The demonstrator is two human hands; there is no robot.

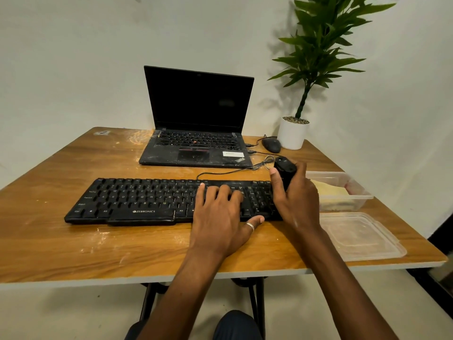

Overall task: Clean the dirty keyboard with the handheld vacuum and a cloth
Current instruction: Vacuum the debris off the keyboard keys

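Observation:
A black keyboard (137, 201) lies across the middle of the wooden table (73, 246), its cable running off toward the back right. My left hand (220, 217) rests flat on the keyboard's right half, fingers spread over the keys, a ring on the thumb. My right hand (296, 200) grips a small black handheld vacuum (284, 168) held upright over the keyboard's right end. A yellowish cloth (328, 190) lies inside a clear plastic tub at the right.
An open black laptop (196, 133) stands behind the keyboard. A black mouse (270, 145) and a white potted plant (293, 133) sit at the back right. The clear tub (343, 176) and its lid (362, 236) lie by the right edge. Pale dusty smears mark the tabletop.

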